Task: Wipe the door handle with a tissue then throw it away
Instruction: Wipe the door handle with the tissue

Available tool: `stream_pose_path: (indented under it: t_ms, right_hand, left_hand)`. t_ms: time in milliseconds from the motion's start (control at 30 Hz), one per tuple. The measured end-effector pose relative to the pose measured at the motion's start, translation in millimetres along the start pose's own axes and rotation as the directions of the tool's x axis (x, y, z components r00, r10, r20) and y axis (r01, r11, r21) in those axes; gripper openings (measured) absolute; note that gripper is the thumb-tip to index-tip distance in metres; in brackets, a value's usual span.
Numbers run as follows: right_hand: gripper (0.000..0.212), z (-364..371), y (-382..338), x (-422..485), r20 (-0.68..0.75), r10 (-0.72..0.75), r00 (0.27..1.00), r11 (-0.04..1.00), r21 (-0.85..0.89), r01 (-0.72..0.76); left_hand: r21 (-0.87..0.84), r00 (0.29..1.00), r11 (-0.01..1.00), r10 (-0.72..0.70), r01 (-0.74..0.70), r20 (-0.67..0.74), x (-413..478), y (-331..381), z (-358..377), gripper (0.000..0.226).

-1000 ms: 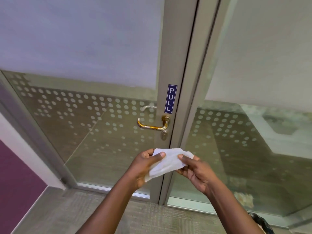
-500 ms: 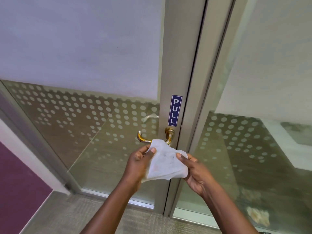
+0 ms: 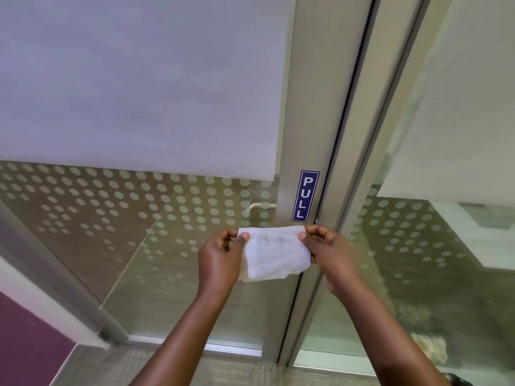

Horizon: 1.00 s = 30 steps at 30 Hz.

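Note:
A white tissue (image 3: 274,254) with faint grey smudges is stretched flat between both hands, just below the blue PULL sign (image 3: 305,195). My left hand (image 3: 220,260) pinches its upper left corner and my right hand (image 3: 330,253) pinches its upper right corner. The tissue and hands hide the gold door handle completely. Only the silver handle (image 3: 257,208) on the far side of the glass shows, above the tissue.
The glass door (image 3: 139,107) has a frosted upper panel and a dotted band. Its metal frame (image 3: 315,107) meets a second glazed panel (image 3: 446,246) on the right. A purple wall (image 3: 25,338) stands at the lower left, with grey carpet (image 3: 111,369) underfoot.
Both hands have risen and moved closer to the door. The tissue has been spread wider and now covers the gold handle, which showed before.

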State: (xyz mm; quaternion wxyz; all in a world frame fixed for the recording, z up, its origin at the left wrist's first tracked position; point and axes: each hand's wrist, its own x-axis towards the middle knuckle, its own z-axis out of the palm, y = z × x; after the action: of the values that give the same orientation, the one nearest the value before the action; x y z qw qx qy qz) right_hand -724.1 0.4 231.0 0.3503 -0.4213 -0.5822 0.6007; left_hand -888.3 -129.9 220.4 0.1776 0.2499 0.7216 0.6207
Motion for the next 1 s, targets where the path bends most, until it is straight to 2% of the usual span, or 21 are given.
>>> stream_pose_path:
  t_ms: [167,433,600,700,833,1000]
  right_hand:
    - [0.011,10.8,5.6,5.6,-0.160,-0.083,0.984,0.977,-0.209,0.048]
    - [0.012,18.4,6.5,1.6,-0.243,-0.067,0.968,0.972,-0.236,0.008]
    - [0.008,18.1,-6.6,-7.6,-0.233,-0.101,0.967,0.985,-0.159,0.065]
    - [0.007,18.6,-16.5,-12.0,-0.199,-0.113,0.973,0.992,-0.078,0.099]
    - [0.008,17.7,-21.3,-12.5,-0.183,-0.080,0.980,0.997,-0.025,0.077]
    - [0.010,19.2,-21.3,-14.1,-0.124,-0.001,0.992,0.990,0.137,0.018]
  left_hand:
    - [0.152,1.000,0.988,0.025,-0.024,-0.005,20.9,-0.1,-3.5,0.026]
    - [0.137,1.000,0.991,-0.001,-0.003,0.027,31.3,-7.1,-9.1,0.036]
    - [-0.024,0.981,1.000,0.010,-0.005,0.196,32.1,-0.3,-22.4,0.040]
    - [-0.191,0.938,0.973,-0.055,0.127,0.343,36.3,6.9,-31.3,0.033]
    - [-0.350,0.895,0.893,-0.113,0.281,0.431,45.5,16.6,-36.4,0.035]
    - [-0.555,0.859,0.721,-0.110,0.416,0.501,49.3,20.9,-40.3,0.027]
